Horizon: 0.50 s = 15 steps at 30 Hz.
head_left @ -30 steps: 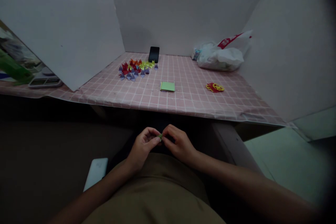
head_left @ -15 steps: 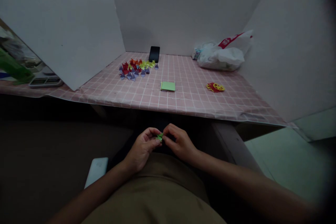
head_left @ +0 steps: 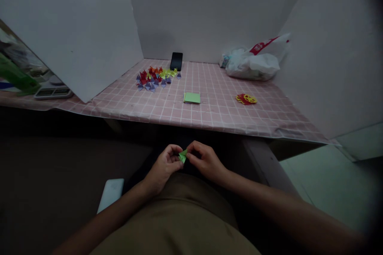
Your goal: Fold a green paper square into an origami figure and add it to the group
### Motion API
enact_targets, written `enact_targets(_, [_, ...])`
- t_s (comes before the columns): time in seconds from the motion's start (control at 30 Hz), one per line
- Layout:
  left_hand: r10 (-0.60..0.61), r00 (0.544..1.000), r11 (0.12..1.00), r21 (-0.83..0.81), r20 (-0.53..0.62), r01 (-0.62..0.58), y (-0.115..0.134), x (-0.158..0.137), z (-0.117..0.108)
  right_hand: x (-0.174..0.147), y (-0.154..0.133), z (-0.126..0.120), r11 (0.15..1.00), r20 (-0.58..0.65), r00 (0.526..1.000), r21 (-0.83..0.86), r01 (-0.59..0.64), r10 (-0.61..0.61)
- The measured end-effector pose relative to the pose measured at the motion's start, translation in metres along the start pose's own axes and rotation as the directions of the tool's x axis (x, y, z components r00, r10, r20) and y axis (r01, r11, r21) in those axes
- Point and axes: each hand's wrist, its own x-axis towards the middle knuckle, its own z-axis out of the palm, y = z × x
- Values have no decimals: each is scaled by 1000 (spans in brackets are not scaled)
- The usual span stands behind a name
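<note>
A small folded piece of green paper point(head_left: 182, 156) is held between my hands, above my lap and below the table's front edge. My left hand point(head_left: 164, 168) pinches its left side between thumb and fingers. My right hand point(head_left: 206, 162) grips its upper right corner with thumb and forefinger. On the table, a stack of square paper point(head_left: 192, 98) has a light green sheet on top. Beyond it to the left lies a cluster of folded paper cranes point(head_left: 155, 77) in red, orange, yellow and purple.
A pink checked tablecloth point(head_left: 209, 113) covers the table. Near the back are a black phone point(head_left: 176, 61) and a white plastic bag point(head_left: 253, 65). Red and yellow cut-out pieces point(head_left: 246, 99) lie at right. A white power bank-like slab point(head_left: 111, 194) rests beside my left forearm. White panels point(head_left: 206, 16) enclose the table.
The green paper has turned between my fingers, and more of its surface shows. Both hands stay in nearly the same place.
</note>
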Motion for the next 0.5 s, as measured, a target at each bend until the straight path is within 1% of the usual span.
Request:
enact_targets(0.07, [11,999,1000,13,-34,-11,3,-1,2,1,1,0,1000,12,1000,19,-18,18])
enact_targets(0.13, [23,998,1000,4,-53,-23,5,-1,4,1,0,0,999,42,999,44,-13,11])
enact_targets(0.33, [40,998,994,-96,-50,-45,4,-2,3,1,-2,-3,996,143,989,88,34,-46])
enact_targets(0.5, [28,1000,996,-81,-10,-29,3,-2,2,1,-1,-3,997,118,991,64,53,-60])
